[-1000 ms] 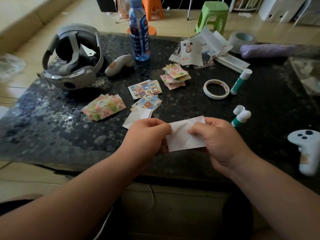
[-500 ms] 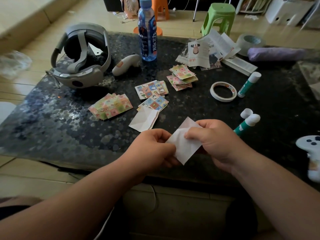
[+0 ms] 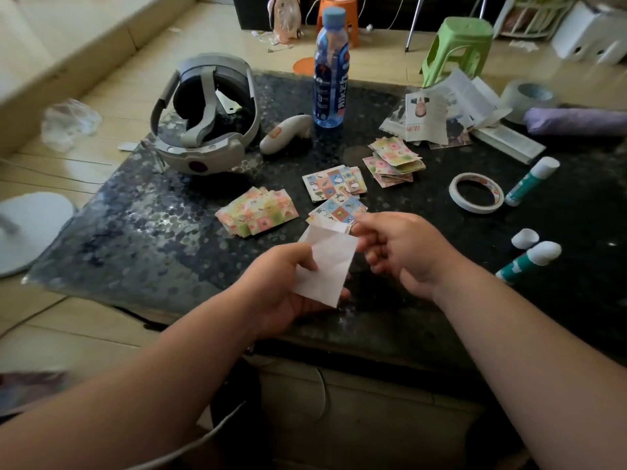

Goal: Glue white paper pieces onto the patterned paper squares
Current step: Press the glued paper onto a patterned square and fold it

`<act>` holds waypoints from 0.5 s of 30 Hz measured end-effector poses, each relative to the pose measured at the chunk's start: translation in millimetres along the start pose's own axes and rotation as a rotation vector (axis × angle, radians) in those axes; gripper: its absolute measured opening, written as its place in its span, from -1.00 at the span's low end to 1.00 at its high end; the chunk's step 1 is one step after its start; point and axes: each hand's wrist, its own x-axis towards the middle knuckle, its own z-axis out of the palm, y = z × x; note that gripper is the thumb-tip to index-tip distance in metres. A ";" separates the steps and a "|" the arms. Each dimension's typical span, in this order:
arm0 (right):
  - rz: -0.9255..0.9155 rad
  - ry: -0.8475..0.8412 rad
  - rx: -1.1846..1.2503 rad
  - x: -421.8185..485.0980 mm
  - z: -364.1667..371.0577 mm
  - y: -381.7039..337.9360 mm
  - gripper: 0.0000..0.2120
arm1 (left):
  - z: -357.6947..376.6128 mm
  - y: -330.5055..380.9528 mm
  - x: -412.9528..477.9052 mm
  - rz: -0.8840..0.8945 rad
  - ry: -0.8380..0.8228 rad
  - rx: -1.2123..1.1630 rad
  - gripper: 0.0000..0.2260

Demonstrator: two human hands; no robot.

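home living room: low dark stone table (image 3: 142, 232), plastic stools (image 3: 456, 49) on tiled floor (image 3: 101, 106), sofa edge (image 3: 68, 39).

Both forearms bare, entering from the near side and converging on the paper (image 3: 327, 269). The left hand (image 3: 285, 286) sits below-left of the paper: thumb on top near the paper's left edge, fingers curled beneath, pinching it. The right hand (image 3: 403, 245) sits right of the paper, back of hand up, fingers (image 3: 368, 240) loosely curled, tips just beside the paper's upper-right corner. Contact there not resolvable. Hands apart.
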 end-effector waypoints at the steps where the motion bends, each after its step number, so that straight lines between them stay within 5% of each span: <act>1: 0.016 0.059 0.017 6.2 1.5 -0.3 -0.76 | -5.0 2.6 -0.8 0.013 -0.013 -0.007 -0.54; 5: 0.004 0.224 -0.165 23.8 12.2 4.4 -0.95 | -20.1 11.9 -4.7 0.053 -0.101 -0.109 -0.44; 8: -0.019 0.270 -0.286 30.1 22.0 6.0 -0.89 | -28.2 13.4 -2.8 0.071 -0.087 -0.135 -0.43; 15: 0.067 0.274 -0.371 35.9 33.3 4.3 -0.88 | -39.7 15.8 18.5 0.192 0.227 -0.048 -0.65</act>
